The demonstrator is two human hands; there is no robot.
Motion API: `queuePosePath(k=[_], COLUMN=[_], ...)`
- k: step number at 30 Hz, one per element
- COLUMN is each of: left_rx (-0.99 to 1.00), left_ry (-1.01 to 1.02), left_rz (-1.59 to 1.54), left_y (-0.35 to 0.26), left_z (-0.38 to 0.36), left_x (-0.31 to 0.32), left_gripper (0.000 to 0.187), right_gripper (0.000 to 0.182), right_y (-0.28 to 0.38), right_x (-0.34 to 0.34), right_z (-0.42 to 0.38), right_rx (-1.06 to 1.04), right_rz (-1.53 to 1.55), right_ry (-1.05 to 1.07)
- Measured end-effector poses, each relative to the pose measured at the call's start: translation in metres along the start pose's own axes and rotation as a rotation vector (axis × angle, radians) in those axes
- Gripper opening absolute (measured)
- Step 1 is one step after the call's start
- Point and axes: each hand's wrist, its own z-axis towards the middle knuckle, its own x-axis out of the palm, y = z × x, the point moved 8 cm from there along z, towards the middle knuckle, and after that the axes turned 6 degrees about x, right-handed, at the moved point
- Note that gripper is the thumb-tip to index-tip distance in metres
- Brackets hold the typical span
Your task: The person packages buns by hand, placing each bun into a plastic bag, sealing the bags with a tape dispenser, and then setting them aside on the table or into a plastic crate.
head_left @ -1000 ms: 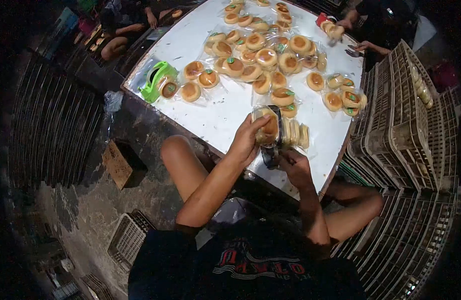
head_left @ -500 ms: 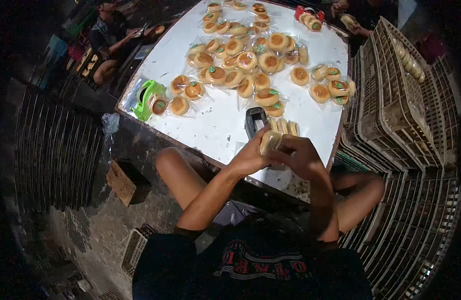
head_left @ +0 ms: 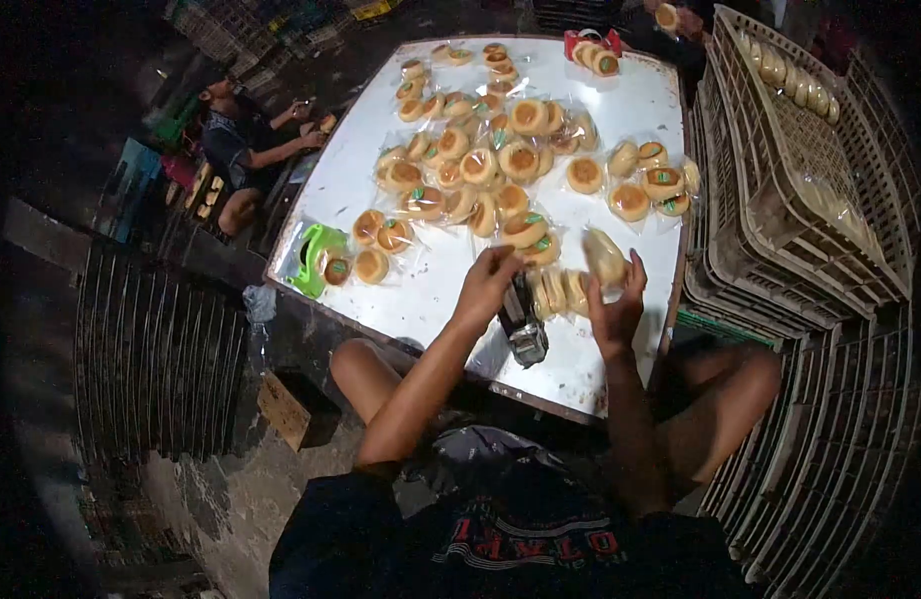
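Note:
In the head view my right hand (head_left: 616, 311) holds a wrapped bun (head_left: 605, 258), slightly smeared by motion, between thumb and fingers. My left hand (head_left: 485, 290) has its fingers curled together at the upper end of a dark tape dispenser (head_left: 526, 337); what they pinch, if anything, is hidden. Between the hands a short row of wrapped buns (head_left: 554, 294) stands on edge beside the dispenser. Just beyond my left fingertips lie packaged buns with green labels (head_left: 525, 230). A large group of bagged round buns (head_left: 477, 167) spreads over the white table (head_left: 420, 299).
A green tape dispenser (head_left: 318, 258) stands at the table's left edge, and a red one (head_left: 592, 45) at the far end. Stacked plastic crates (head_left: 780, 215) rise close on the right. Another person (head_left: 243, 150) sits at the far left, handling a bun.
My hands have moved apart. The right hand has carried a wrapped bun to the right, while the left has shifted left to the dispenser's far end. The view has tilted.

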Motion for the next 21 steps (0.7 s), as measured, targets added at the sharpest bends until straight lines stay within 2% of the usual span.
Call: queuePosePath(k=[2,3,4,6,8,10,11,12,14,15,16,17,18,19,20,21], left_rx=[0.281,0.288,0.295,0.258,0.167,0.245,0.192,0.221,0.32,0.42,0.517,0.613,0.698,0.874,1.052,0.894], left_ry=[0.015,0.045,0.075,0.085,0.059,0.355,0.296,0.192,0.296,0.35,0.399,0.443,0.531,0.46,0.379,0.252], left_rz=[0.413,0.594,0.776,1.034,1.18,1.372,1.279,1.093,1.091,0.975,0.854,0.731,0.749,0.928,1.106,0.831], left_y=[-0.015,-0.004,0.014,0.047,0.081,0.105,0.092,0.074,0.021,-0.013,-0.046,-0.071,-0.079,-0.096,-0.106,-0.101], left_z=[0.032,0.053,0.079,0.114,0.141,0.177,0.182,0.182,0.158,0.132,0.099,0.071,0.05,0.023,-0.003,-0.005], left_x=[0.01,0.018,0.025,0.026,0.027,0.042,0.039,0.029,0.041,0.048,0.055,0.059,0.064,0.063,0.062,0.044], left_gripper=[0.057,0.057,0.058,0.054,0.045,0.033,0.03,0.027,0.03,0.031,0.032,0.035,0.04,0.041,0.043,0.044], right_gripper=[0.054,0.049,0.049,0.05,0.052,0.054,0.051,0.049,0.047,0.05,0.045,0.045,0.046,0.043,0.042,0.042], right_y=[-0.026,-0.032,-0.08,-0.06,-0.044,-0.021,-0.022,-0.028,-0.038,-0.053,-0.078,-0.067,-0.051,-0.055,-0.045,-0.034], right_x=[0.0,0.005,0.021,0.016,0.018,0.007,0.005,0.002,0.005,0.013,0.023,0.024,0.024,0.032,0.034,0.036], right_z=[0.005,0.005,0.0,-0.005,-0.007,-0.012,-0.011,-0.008,-0.001,0.001,0.003,0.003,-0.002,-0.007,-0.009,-0.012], right_rx=[-0.228,-0.207,-0.197,-0.072,-0.169,-0.202,-0.192,-0.09,0.107,0.317,0.465,0.646,0.831,0.848,0.777,0.703], right_rz=[-0.268,-0.279,-0.312,-0.248,-0.337,-0.374,-0.402,-0.293,-0.065,0.275,0.455,0.608,0.76,0.874,0.855,0.834], right_ry=[-0.002,0.1,0.206,0.208,0.152,0.122,0.109,0.124,0.155,0.208,0.294,0.346,0.396,0.538,0.566,0.594])
